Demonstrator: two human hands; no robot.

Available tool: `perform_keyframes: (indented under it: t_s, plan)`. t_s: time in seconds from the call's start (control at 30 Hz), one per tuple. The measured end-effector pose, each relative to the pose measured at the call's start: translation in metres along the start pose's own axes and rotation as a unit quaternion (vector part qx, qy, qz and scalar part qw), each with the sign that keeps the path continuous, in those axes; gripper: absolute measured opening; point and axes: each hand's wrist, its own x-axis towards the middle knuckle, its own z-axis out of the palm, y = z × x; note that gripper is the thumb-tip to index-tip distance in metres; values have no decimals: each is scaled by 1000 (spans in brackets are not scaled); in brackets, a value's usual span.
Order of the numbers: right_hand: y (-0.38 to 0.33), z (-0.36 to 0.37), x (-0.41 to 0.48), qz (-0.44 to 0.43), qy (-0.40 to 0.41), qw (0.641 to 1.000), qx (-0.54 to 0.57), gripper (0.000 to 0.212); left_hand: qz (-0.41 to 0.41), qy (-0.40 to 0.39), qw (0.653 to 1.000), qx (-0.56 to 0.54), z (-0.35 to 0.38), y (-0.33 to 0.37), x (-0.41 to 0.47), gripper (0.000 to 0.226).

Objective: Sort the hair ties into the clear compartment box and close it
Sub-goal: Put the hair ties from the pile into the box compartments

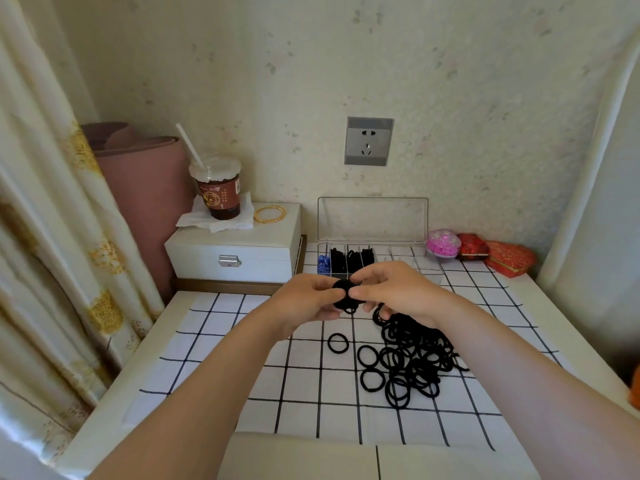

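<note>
A small bundle of black hair ties is held between both hands above the checked cloth. My left hand grips it from the left, and my right hand pinches it from the right. A loose pile of black hair ties lies on the cloth under my right wrist, with one single tie apart on its left. The clear compartment box stands behind my hands with its lid upright. Its left compartments hold blue and black ties; the right ones look empty.
A white jewellery box at the back left carries a cup with a straw and gold bangles. Pink and red heart-shaped boxes sit at the back right. A curtain hangs on the left.
</note>
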Motion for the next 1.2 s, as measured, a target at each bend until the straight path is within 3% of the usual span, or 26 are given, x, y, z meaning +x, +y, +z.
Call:
perform_keyframes:
  t_s: [0.13, 0.27, 0.47, 0.53, 0.6, 0.7, 0.83, 1.1, 1.2]
  plan:
    - [2, -3, 1, 45, -25, 992, 111, 39, 10, -7, 1000, -27, 2, 6, 1, 18]
    - [0, -9, -1, 58, -71, 981, 169, 26, 16, 30, 999, -43, 5, 12, 5, 22]
    - [1, -26, 3, 74, -47, 974, 209, 14, 31, 14, 999, -19, 14, 24, 20, 24]
    - [0, -37, 7, 70, -17, 974, 215, 17, 34, 2, 999, -20, 17, 29, 27, 22]
    - [-3, -48, 13, 65, 34, 976, 203, 22, 57, 40, 997, 36, 17, 32, 37, 24]
    - [-5, -62, 26, 58, 146, 979, 133, 23, 124, 129, 970, 167, 17, 29, 59, 25]
    - [2, -65, 51, 31, 243, 969, 33, 20, 180, 113, 932, 294, 21, 22, 79, 34]
    - [21, -51, 76, 13, 257, 926, -276, 11, 208, 89, 888, 400, 20, 5, 102, 48]
    - [24, -47, 79, -22, 266, 865, -426, 13, 221, 88, 859, 453, 23, 1, 104, 50]
